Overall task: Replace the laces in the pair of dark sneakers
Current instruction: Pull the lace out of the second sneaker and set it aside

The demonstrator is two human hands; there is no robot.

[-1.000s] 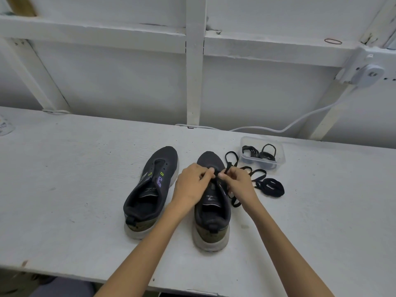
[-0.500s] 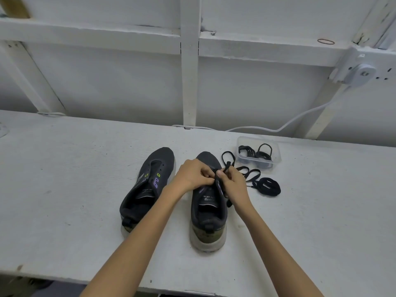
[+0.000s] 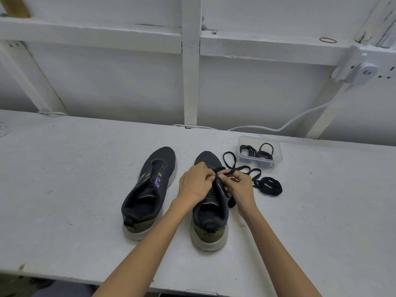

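Fingers (image 3: pixel 209 175) of left hand (image 3: pixel 196 184) and right hand (image 3: pixel 241 186) still pinch the lace (image 3: pixel 243 168) at the right sneaker (image 3: pixel 211 213) (coil (image 3: pixel 269 185) and box (image 3: pixel 277 155) beside).

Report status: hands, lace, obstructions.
Both left hand and right hand pinch black lace at right-hand sneaker, toe-end eyelets. No lace in left-hand sneaker. To the right, spare lace bundle, clear of the work.

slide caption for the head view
Left hand and right hand thread a black lace into one dark sneaker.
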